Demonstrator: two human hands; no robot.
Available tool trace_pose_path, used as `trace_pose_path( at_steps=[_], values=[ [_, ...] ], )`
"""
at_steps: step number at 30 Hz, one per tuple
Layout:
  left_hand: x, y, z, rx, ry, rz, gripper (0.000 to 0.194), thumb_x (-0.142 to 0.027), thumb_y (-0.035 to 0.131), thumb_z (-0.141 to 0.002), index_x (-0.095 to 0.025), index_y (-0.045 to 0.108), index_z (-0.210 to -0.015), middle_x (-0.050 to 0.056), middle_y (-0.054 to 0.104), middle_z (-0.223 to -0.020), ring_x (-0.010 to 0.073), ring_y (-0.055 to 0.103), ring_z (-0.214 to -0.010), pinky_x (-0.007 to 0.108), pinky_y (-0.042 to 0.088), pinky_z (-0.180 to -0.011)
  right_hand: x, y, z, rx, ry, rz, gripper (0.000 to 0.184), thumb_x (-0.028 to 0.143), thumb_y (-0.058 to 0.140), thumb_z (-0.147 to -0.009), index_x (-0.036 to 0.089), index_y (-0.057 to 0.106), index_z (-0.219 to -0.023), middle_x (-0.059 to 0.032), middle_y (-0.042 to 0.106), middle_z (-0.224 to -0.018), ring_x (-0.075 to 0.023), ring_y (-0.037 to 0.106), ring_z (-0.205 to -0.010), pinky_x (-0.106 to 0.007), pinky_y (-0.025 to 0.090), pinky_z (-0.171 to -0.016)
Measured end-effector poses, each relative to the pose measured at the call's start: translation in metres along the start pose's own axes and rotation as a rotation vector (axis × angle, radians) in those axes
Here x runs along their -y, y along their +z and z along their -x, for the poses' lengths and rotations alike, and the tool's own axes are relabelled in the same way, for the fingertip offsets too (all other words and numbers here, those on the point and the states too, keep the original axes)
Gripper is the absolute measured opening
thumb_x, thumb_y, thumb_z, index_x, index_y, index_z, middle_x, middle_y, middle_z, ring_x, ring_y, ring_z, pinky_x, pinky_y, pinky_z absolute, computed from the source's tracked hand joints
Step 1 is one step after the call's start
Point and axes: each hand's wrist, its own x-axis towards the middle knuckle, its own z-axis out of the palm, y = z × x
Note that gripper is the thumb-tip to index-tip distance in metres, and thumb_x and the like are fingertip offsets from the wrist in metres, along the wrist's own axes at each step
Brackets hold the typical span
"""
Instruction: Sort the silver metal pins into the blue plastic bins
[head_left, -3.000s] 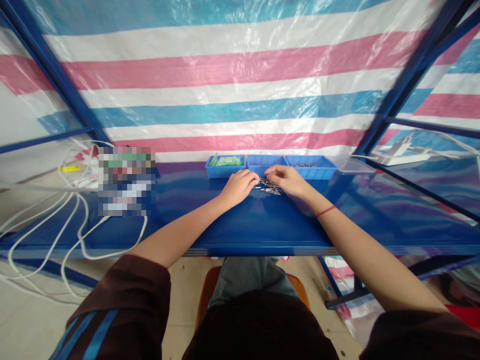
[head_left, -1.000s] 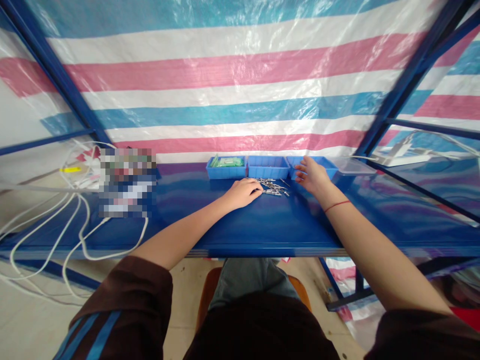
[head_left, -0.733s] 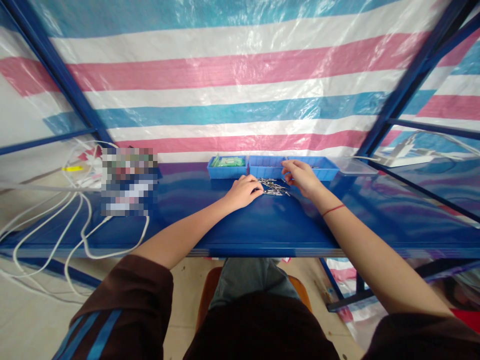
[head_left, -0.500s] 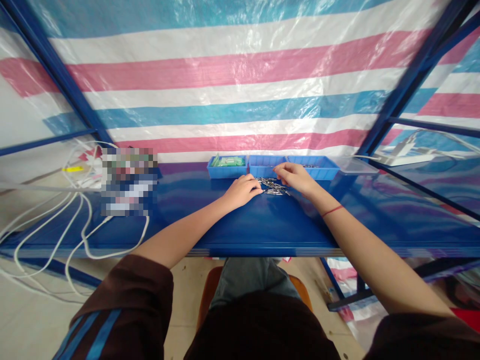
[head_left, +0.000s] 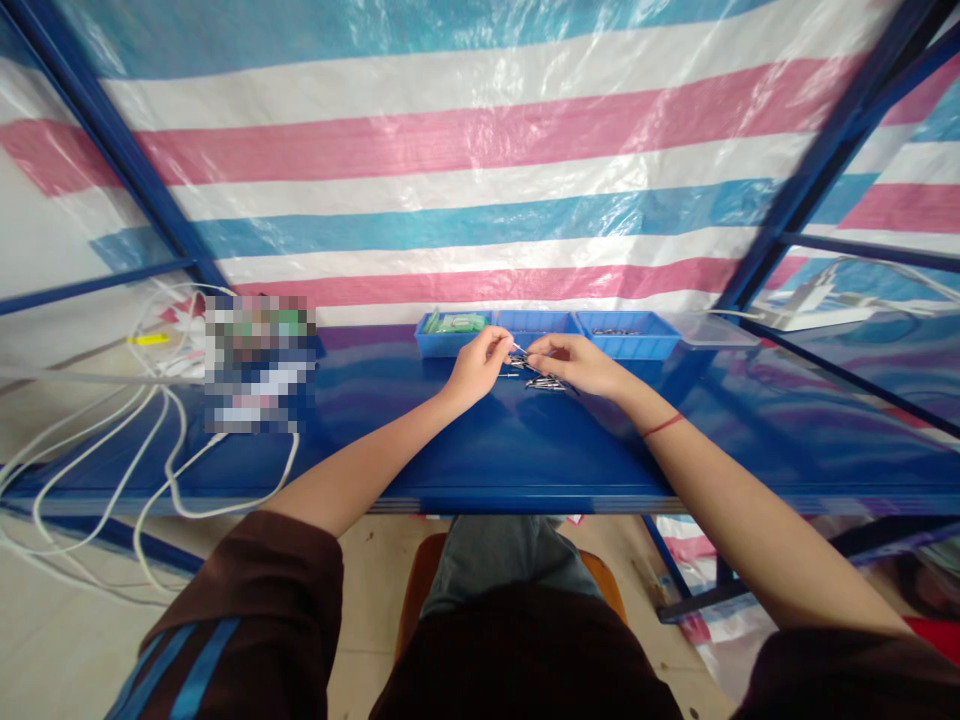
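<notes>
Near the middle of the blue table, my left hand [head_left: 480, 362] is raised with thumb and forefinger pinched on a slim metal rod [head_left: 518, 348], which slants toward my right hand. My right hand [head_left: 564, 362] is close beside it, thumb and fingers pressed together over the pile; whatever is in its fingertips is hidden. Below my hands lies a small pile of slim silver-and-dark metal rods [head_left: 546, 383]. A single rod [head_left: 508, 375] lies apart, just left of the pile. The exact kind of these rods is too small to tell.
Behind my hands stand three blue bins: the left bin [head_left: 454, 346] holds green packets, the middle bin [head_left: 536, 322] is partly hidden, the right bin [head_left: 637, 346] holds small metal parts. A clear lid [head_left: 716, 330] lies right. White cables [head_left: 176, 470] loop at left.
My left hand has lifted off the pile and now pinches one rod. My right hand has moved left and down from the bins toward it. The pile looks more spread out.
</notes>
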Motion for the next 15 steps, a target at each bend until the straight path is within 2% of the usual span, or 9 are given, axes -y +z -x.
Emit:
trace_pose_path(
  at_steps=[3,5,9,12,15],
  values=[
    [0.003,0.001,-0.001,-0.008,-0.034,0.057,0.013,-0.028,0.045,-0.093,-0.017,0.051,-0.091,0.003,0.066,-0.086,0.0088,0.062,-0.068,0.024,0.048,-0.073,0.002,0.001,0.001,0.024,0.007,-0.012,0.04,0.053,0.067,-0.071,0.015,0.066,-0.079,-0.0028,0.064,-0.07,-0.0123,0.054,-0.062,-0.027,0.043,-0.06],
    [0.005,0.001,-0.002,0.012,-0.052,0.071,0.014,-0.029,0.045,-0.093,-0.017,0.051,-0.091,0.004,0.067,-0.087,0.0096,0.062,-0.07,0.025,0.049,-0.074,0.005,0.001,0.001,-0.045,0.018,-0.001,0.039,0.054,0.065,-0.073,0.015,0.065,-0.077,-0.0017,0.062,-0.066,-0.0119,0.053,-0.059,-0.027,0.043,-0.059],
    [0.005,0.004,0.001,0.14,-0.074,0.044,0.016,-0.031,0.047,-0.091,-0.016,0.053,-0.09,0.004,0.068,-0.087,0.0116,0.062,-0.074,0.027,0.049,-0.077,0.01,-0.001,0.0,-0.189,-0.001,0.024,0.038,0.052,0.062,-0.074,0.014,0.065,-0.079,-0.0015,0.061,-0.065,-0.0118,0.052,-0.057,-0.027,0.043,-0.057],
    [0.001,0.007,0.005,0.219,-0.082,0.031,0.018,-0.033,0.049,-0.09,-0.016,0.056,-0.091,0.004,0.067,-0.087,0.0121,0.062,-0.074,0.028,0.049,-0.078,0.011,0.0,0.0,-0.203,-0.033,0.045,0.036,0.049,0.062,-0.075,0.014,0.066,-0.078,-0.0023,0.062,-0.066,-0.0119,0.052,-0.057,-0.027,0.042,-0.057],
    [-0.004,0.008,0.007,0.244,-0.091,0.043,0.021,-0.034,0.053,-0.088,-0.015,0.058,-0.096,0.004,0.066,-0.088,0.0123,0.062,-0.073,0.027,0.048,-0.076,0.011,0.002,0.001,-0.192,-0.067,0.066,0.035,0.048,0.063,-0.074,0.013,0.067,-0.076,-0.0044,0.066,-0.07,-0.0125,0.054,-0.06,-0.027,0.042,-0.059]
  ],
)
